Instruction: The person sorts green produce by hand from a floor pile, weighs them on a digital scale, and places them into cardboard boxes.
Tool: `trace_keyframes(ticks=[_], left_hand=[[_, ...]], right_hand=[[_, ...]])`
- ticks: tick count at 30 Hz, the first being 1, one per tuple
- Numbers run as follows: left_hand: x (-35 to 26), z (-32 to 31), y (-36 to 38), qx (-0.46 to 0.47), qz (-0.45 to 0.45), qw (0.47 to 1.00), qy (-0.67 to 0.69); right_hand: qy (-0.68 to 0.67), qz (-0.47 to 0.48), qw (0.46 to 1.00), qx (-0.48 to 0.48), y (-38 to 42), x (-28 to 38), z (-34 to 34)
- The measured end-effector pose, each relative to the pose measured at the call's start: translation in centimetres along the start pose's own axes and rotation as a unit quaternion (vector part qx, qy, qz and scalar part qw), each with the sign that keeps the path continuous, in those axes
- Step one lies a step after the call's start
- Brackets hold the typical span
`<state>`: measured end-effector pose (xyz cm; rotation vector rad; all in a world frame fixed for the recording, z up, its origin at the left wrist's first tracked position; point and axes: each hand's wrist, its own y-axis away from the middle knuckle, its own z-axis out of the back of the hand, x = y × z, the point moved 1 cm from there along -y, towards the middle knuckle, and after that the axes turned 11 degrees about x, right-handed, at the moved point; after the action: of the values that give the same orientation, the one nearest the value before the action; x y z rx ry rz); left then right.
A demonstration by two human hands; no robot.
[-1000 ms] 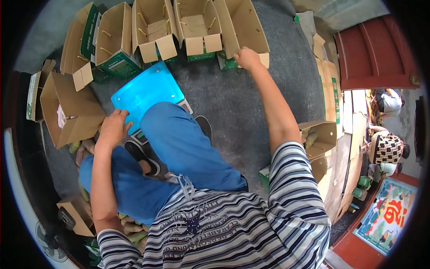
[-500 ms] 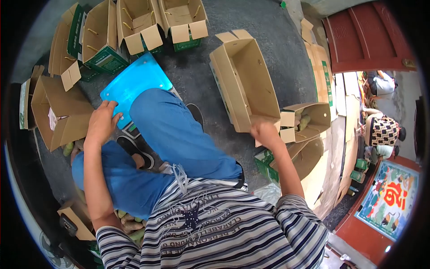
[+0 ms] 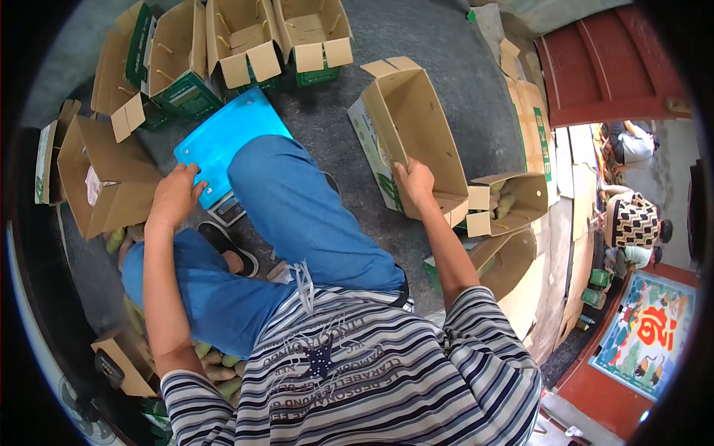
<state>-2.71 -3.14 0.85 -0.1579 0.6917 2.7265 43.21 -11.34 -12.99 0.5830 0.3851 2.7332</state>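
Observation:
My right hand (image 3: 416, 181) pinches the near long wall of an open cardboard box (image 3: 428, 123), which stands upright on the floor and shows a bare inside. The thumb and fingers are closed over the wall's upper edge. At the near corner of a bright blue platform scale (image 3: 238, 123), my left hand (image 3: 177, 195) rests with its fingers apart, touching the edge and holding nothing. My bent knee hides part of the platform, and a display unit (image 3: 229, 212) shows just below it.
Several open cartons (image 3: 177, 70) with yellow handles line the far side. Another carton (image 3: 111, 178) stands left, a pink-white scrap inside. At right, a small carton (image 3: 532, 197) holds brownish-green roots or tubers (image 3: 504, 204); more tubers (image 3: 216, 368) lie beside my leg. Other people (image 3: 632, 219) are beyond the doorway.
My right hand has moved from the box's near end, up and left, onto its long wall. The box has tilted or turned slightly. My left hand stays at the scale's corner.

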Motion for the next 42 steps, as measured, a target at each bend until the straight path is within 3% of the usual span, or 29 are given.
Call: trace_keyframes(ticks=[8,12,16,20,25,28,34,40,42], left_hand=[[0.0,1.2,0.7,-0.075,0.011,0.997,0.012],[0.2,1.1,0.8,-0.078,0.005,0.997,0.021],[0.0,0.1,1.4,0.025,0.013,0.999,-0.019],[0.5,-0.2,1.7,0.017,0.005,1.0,-0.024],[0.9,-1.1,1.8,0.037,-0.004,0.999,-0.032],[0.5,-1.1,1.9,0.11,0.009,0.993,-0.032],[0.8,-0.8,2.9,0.074,-0.002,0.997,-0.028],[0.7,-0.6,3.0,0.04,-0.015,0.999,-0.02],[0.6,-0.7,3.1,0.048,-0.015,0.999,-0.019]], right_hand=[[-0.168,0.155,0.971,-0.071,5.1,7.0,7.1],[-0.052,0.267,0.962,-0.034,6.1,11.1,11.8],[0.002,0.289,0.957,0.039,6.9,13.8,15.9],[0.064,0.384,0.921,-0.028,4.3,16.7,15.4],[0.109,0.526,0.844,-0.002,0.6,24.8,12.8],[0.143,0.577,0.803,0.042,-1.6,30.6,8.4],[0.251,0.535,0.785,0.186,-5.0,36.1,0.9],[0.186,0.54,0.785,0.239,-5.8,35.3,0.5],[0.221,0.526,0.786,0.238,-5.7,35.5,0.5]])
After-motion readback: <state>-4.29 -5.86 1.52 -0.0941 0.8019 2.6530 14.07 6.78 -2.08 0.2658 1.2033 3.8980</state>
